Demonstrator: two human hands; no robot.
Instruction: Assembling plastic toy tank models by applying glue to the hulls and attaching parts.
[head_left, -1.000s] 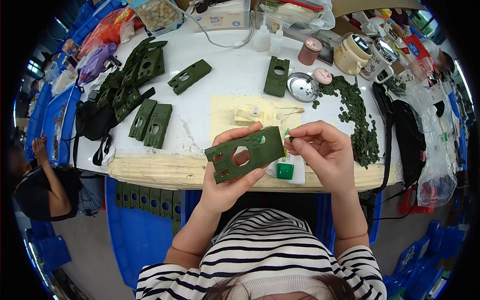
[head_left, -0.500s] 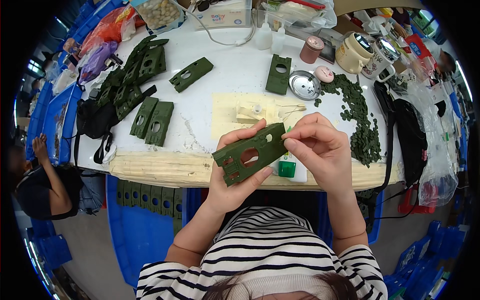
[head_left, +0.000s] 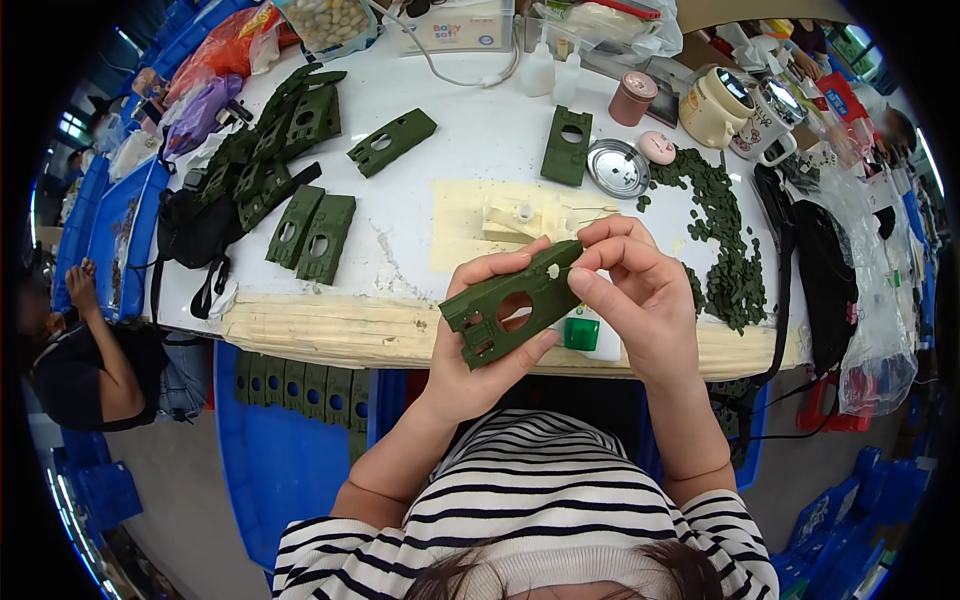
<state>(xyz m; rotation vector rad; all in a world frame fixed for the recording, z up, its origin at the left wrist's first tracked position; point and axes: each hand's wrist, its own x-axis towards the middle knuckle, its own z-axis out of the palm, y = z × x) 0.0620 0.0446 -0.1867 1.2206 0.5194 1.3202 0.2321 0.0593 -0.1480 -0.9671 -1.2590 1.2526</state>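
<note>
My left hand (head_left: 468, 378) is wrapped round a dark green plastic tank hull (head_left: 545, 285), thumb along its near edge and fingers on the far side. The hull is tilted, with a large round hole, smaller openings at its left end and a small pale gap near its right end. At that right end, my right hand (head_left: 648, 310) has thumb and fingertips pinched together against the hull. Whatever lies between those fingertips is too small or hidden to make out. Below them on the table edge lies a white bottle with a green cap (head_left: 582, 334).
Small green pieces (head_left: 735, 260) lie heaped at right, beside a round metal tin lid (head_left: 618, 168). A cream block (head_left: 508, 220) sits on masking tape behind my hands. More green hulls (head_left: 325, 240) lie at left; others stand in a blue bin (head_left: 245, 450) below the table.
The hull has turned slightly in my left hand, its right end a little higher. My right fingertips stay at that end, the hand shifted slightly. The whole view has shifted a little.
</note>
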